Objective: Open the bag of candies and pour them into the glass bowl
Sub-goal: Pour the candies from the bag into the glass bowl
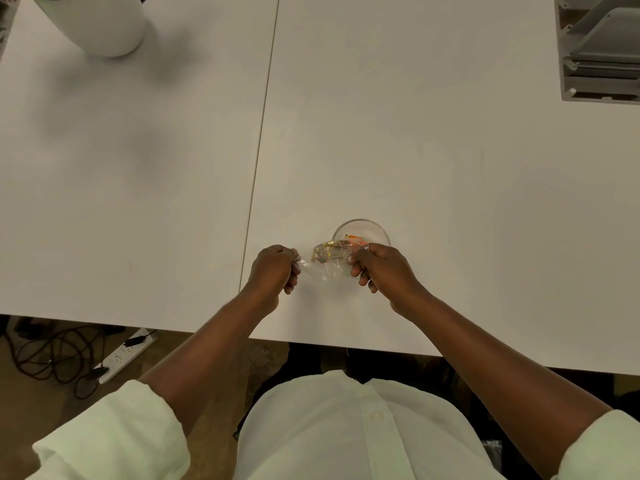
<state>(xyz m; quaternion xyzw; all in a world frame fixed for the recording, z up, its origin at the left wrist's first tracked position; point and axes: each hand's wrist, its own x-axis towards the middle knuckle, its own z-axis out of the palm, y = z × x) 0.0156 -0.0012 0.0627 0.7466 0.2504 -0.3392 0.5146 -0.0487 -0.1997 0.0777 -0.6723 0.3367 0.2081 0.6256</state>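
Observation:
A small clear plastic bag of candies (325,262) is stretched between both hands just above the white table (450,188), near its front edge. My left hand (275,268) pinches the bag's left end. My right hand (377,266) grips its right end, at the near rim of the glass bowl. Gold and coloured wrapped candies show through the plastic. The glass bowl (362,224) stands directly behind the bag, and a few orange and pink candies (354,239) lie in it. My right hand hides the bowl's near edge.
A large white cylinder (104,22) stands at the far left of the table. A grey rack with trays (602,50) sits at the far right corner. A seam (263,133) runs down the tabletop. A power strip and cables (104,355) lie on the floor at the left.

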